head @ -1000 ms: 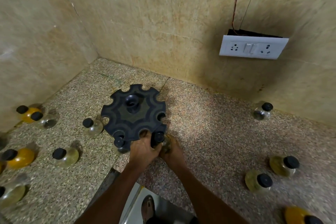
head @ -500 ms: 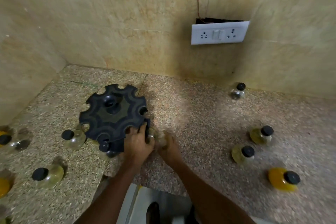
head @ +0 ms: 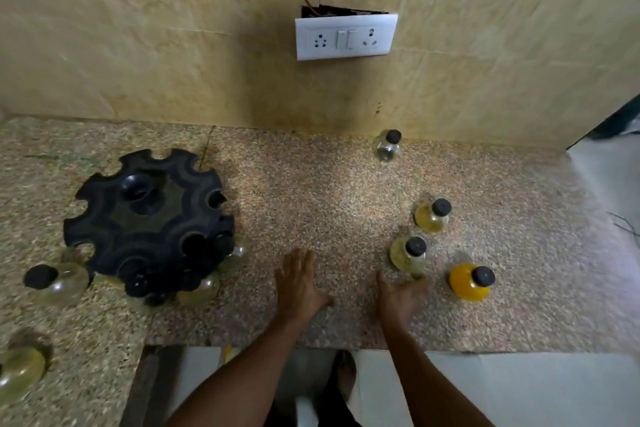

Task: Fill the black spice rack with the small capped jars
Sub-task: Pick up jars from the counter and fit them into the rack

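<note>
The round black spice rack [head: 149, 215] stands at the left of the granite counter, with a few capped jars [head: 204, 284] hanging in slots on its near rim. My left hand [head: 299, 282] lies flat and empty on the counter to the right of the rack. My right hand [head: 401, 298] is open, its fingertips just below a pale yellow jar [head: 407, 255]. Beside that jar stand an orange jar [head: 471, 282], another yellow jar [head: 432, 216] and a clear jar [head: 388, 146] near the wall. Two loose jars [head: 57, 282] sit at the left, one [head: 20, 371] by the edge.
A tiled wall with a white socket plate [head: 346, 36] rises behind the counter. The counter's front edge [head: 277, 345] runs just under my wrists, with floor below. At the right the counter ends near a doorway [head: 609, 156].
Both hands have left the rack's near rim and moved right; the right hand now reaches the pale yellow jar. The view has swung right, showing the jars there closer.
</note>
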